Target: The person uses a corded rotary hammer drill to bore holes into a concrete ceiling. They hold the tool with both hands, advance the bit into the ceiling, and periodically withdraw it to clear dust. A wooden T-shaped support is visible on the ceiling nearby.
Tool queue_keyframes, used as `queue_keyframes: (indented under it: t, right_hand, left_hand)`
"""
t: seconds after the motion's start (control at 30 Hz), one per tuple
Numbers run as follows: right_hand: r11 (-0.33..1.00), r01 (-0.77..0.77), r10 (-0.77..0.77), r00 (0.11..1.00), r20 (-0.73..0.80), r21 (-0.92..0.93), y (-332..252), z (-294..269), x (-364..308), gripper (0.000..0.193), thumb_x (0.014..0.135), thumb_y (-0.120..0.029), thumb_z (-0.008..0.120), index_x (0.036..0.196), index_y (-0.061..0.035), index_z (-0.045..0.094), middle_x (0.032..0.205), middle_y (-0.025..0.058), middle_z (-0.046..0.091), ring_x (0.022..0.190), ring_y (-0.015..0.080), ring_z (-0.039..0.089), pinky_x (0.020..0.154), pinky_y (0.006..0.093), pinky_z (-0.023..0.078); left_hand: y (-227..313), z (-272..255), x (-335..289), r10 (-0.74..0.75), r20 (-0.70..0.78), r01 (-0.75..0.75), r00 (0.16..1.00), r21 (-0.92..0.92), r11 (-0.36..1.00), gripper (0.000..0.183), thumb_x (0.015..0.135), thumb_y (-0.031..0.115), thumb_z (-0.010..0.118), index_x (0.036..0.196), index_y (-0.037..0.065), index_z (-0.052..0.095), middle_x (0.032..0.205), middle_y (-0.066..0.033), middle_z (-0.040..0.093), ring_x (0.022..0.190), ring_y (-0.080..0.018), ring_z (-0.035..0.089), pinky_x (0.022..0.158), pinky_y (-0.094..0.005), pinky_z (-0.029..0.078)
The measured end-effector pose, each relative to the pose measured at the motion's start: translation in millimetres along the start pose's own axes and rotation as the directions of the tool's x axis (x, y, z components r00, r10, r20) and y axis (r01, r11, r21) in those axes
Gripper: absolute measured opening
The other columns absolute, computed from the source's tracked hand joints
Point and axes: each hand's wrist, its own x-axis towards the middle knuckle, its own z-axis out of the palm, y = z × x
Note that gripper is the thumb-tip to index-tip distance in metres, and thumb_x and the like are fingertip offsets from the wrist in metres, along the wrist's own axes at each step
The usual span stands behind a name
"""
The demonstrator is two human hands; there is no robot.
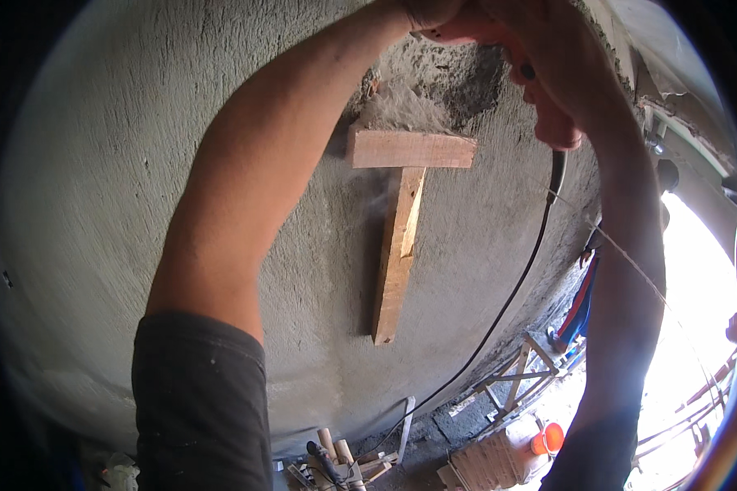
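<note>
Both arms reach up to the top edge of the head view. My right hand (567, 69) is wrapped around the handle of a red-orange corded power drill (558, 124), its black cord (526, 270) hanging from the grip. My left hand (436, 11), partly cut off by the picture edge, grips the tool's body farther forward. The tool's working end is out of sight. Just below lies a rough broken hollow (471, 78) in the grey plaster wall (319, 270). Loose grey debris (401, 110) rests on a wooden block (413, 150), with an upright wooden post (397, 254) beneath it.
At the lower right stand a wooden trestle (520, 376) and an orange bucket (549, 439). Timber pieces (336, 448) lie at the wall's foot. Another person's blue-clad leg (580, 307) shows beyond my right arm. A thin string (630, 260) crosses that forearm.
</note>
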Motion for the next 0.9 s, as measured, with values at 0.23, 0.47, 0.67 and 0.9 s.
queue_keyframes:
  t: [0.23,0.47,0.67,0.9]
  right_hand:
    - [0.994,-0.108,0.108,0.993,-0.041,-0.004,7.3,24.5,-38.8,0.05,0.104,-0.045,0.062,0.138,-0.0116,0.05,0.111,0.0191,0.074,0.099,0.0379,0.075,0.083,0.0484,0.06]
    - [0.976,-0.193,0.198,0.979,-0.041,0.1,1.5,44.2,-66.0,0.056,0.103,-0.046,0.064,0.145,-0.0132,0.045,0.115,0.0199,0.074,0.105,0.0388,0.076,0.086,0.0482,0.061]
    - [0.974,-0.226,0.227,0.974,0.001,-0.023,-31.7,50.0,-66.1,0.066,0.102,-0.05,0.065,0.151,-0.0147,0.038,0.114,0.0228,0.075,0.1,0.0417,0.077,0.081,0.0504,0.064]
    - [0.963,0.236,-0.223,0.968,0.112,-0.128,-26.8,34.1,-27.9,0.059,0.102,-0.046,0.065,0.144,-0.011,0.043,0.093,0.02,0.076,0.08,0.0405,0.078,0.067,0.0479,0.065]
  left_hand:
    - [6.4,12.5,-47.2,0.201,0.274,-0.322,0.94,0.909,0.265,0.038,0.078,0.049,0.074,0.089,0.012,0.073,0.081,-0.0081,0.073,0.082,-0.027,0.073,0.073,-0.0431,0.057]
    - [-23.4,0.9,-51.0,0.042,0.095,-0.102,0.995,0.826,0.554,0.068,0.068,0.075,0.082,0.083,0.009,0.074,0.064,-0.0057,0.067,0.062,-0.0195,0.069,0.057,-0.0366,0.052]
    - [-24.0,-13.1,-69.6,0.234,0.172,-0.27,0.957,0.825,0.496,0.06,0.069,0.065,0.081,0.085,0.008,0.072,0.074,-0.0074,0.07,0.068,-0.0199,0.07,0.059,-0.0363,0.052]
    - [-22.8,-36.2,-65.0,0.291,-0.022,-0.22,0.956,0.6,0.769,0.058,0.07,0.065,0.08,0.083,0.009,0.071,0.074,-0.0065,0.072,0.066,-0.0201,0.071,0.06,-0.0361,0.055]
